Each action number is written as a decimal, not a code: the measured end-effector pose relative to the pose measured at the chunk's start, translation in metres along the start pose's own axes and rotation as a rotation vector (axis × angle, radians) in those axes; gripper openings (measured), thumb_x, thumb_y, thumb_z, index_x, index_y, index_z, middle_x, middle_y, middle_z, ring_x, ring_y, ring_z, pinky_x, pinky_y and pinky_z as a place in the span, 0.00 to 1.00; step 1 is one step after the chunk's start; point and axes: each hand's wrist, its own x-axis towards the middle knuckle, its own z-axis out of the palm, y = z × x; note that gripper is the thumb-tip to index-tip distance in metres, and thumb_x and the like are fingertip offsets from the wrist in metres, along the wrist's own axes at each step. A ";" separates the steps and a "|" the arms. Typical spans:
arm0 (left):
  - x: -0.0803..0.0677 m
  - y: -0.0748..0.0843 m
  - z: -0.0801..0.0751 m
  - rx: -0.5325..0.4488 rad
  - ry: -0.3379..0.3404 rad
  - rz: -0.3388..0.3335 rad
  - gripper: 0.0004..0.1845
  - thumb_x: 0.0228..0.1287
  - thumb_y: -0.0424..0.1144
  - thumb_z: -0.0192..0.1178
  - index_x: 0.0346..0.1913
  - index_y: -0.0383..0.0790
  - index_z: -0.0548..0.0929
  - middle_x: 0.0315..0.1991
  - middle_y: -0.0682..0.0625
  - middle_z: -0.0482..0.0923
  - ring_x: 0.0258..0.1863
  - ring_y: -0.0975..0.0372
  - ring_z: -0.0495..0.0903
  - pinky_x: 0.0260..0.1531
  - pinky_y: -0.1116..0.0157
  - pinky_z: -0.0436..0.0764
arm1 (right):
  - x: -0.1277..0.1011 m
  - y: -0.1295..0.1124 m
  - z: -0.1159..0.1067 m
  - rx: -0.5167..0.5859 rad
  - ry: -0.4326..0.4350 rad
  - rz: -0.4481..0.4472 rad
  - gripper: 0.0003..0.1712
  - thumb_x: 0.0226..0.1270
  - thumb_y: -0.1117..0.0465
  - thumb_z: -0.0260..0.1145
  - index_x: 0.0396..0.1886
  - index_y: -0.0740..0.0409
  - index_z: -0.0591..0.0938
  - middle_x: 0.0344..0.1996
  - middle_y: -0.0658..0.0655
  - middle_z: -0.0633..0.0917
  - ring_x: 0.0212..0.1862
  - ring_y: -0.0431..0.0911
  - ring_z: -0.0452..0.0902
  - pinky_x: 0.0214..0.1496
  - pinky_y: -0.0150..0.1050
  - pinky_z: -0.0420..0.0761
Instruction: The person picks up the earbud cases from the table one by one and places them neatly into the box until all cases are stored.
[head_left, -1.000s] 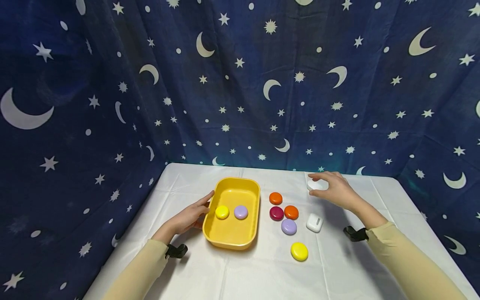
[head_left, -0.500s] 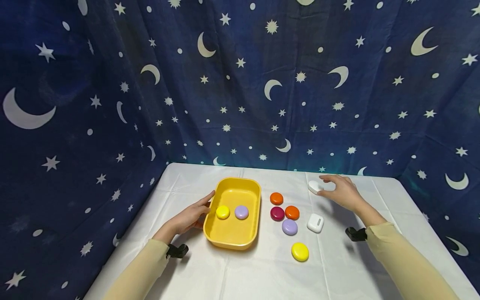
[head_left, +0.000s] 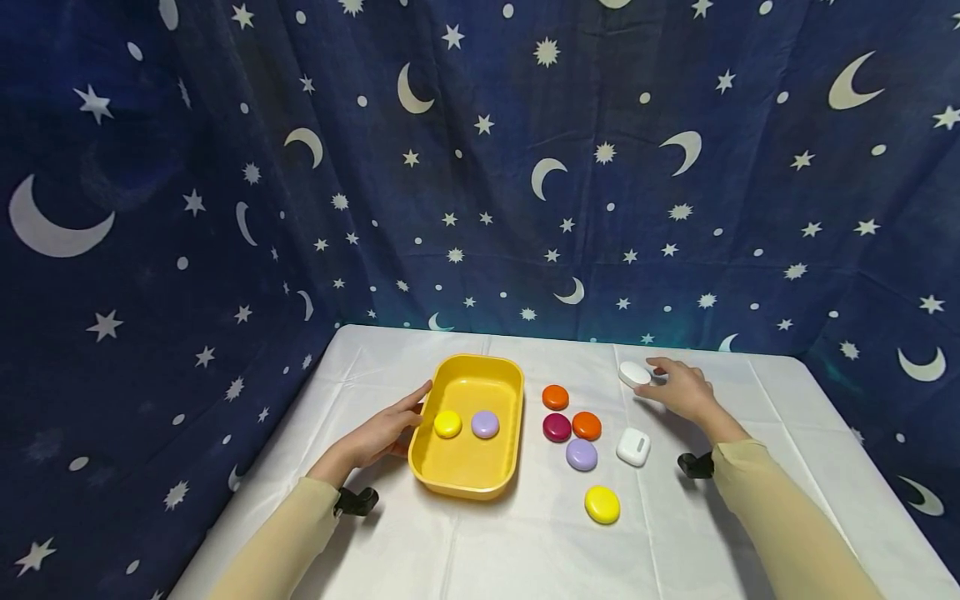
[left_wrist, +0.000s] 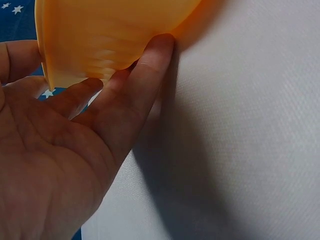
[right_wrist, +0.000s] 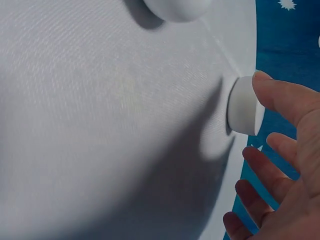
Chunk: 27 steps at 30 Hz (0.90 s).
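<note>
My left hand (head_left: 377, 433) lies against the left wall of a yellow tray (head_left: 465, 485), fingers extended along its side. The left wrist view shows fingertips (left_wrist: 162, 42) touching the tray's outer wall (left_wrist: 80, 30). Inside the tray sit a yellow disc (head_left: 447, 424) and a lilac disc (head_left: 485, 424), both smooth and rounded. At the table's far right, a white oval piece (head_left: 634, 375) rests on the cloth. My right hand (head_left: 686, 392) is beside it, fingers loosely spread; its thumb (right_wrist: 280, 95) overlaps the piece (right_wrist: 243, 106) in the right wrist view.
Between tray and right arm lie two orange discs (head_left: 556, 397), a dark red disc (head_left: 557, 427), another lilac disc (head_left: 581, 455) and a larger yellow disc (head_left: 603, 505). A white rounded case (head_left: 633, 447) with a grey mark lies nearby. A starry blue curtain (head_left: 480, 183) surrounds the white-clothed table (head_left: 405, 554).
My right hand, whose fingers were around the white oval piece, has drawn off to its right and lowered slightly. The piece stays at the far right. My left hand keeps its place.
</note>
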 end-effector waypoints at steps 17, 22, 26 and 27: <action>0.004 -0.005 -0.002 -0.029 -0.007 0.000 0.37 0.77 0.39 0.49 0.82 0.66 0.52 0.83 0.39 0.40 0.66 0.47 0.72 0.47 0.51 0.85 | 0.011 -0.001 0.017 0.011 0.022 0.085 0.44 0.65 0.45 0.72 0.71 0.68 0.71 0.55 0.72 0.79 0.52 0.66 0.67 0.54 0.67 0.61; 0.004 -0.005 -0.003 -0.035 -0.013 0.001 0.37 0.77 0.38 0.49 0.82 0.67 0.52 0.83 0.39 0.40 0.65 0.48 0.73 0.48 0.52 0.85 | 0.012 0.000 0.022 0.018 0.052 0.082 0.40 0.65 0.48 0.72 0.69 0.67 0.74 0.53 0.71 0.80 0.51 0.65 0.68 0.52 0.64 0.62; 0.003 -0.005 -0.003 -0.038 -0.013 0.000 0.37 0.77 0.38 0.49 0.82 0.67 0.52 0.83 0.39 0.41 0.65 0.48 0.74 0.48 0.52 0.85 | 0.012 0.000 0.023 0.012 0.073 0.076 0.38 0.64 0.48 0.72 0.66 0.68 0.75 0.52 0.71 0.81 0.50 0.64 0.69 0.51 0.63 0.63; 0.003 -0.005 -0.003 -0.036 -0.012 0.000 0.37 0.77 0.38 0.49 0.82 0.67 0.52 0.83 0.39 0.41 0.65 0.48 0.74 0.48 0.52 0.85 | 0.012 0.000 0.023 0.010 0.076 0.076 0.38 0.64 0.48 0.73 0.66 0.68 0.76 0.52 0.71 0.81 0.50 0.64 0.69 0.51 0.63 0.63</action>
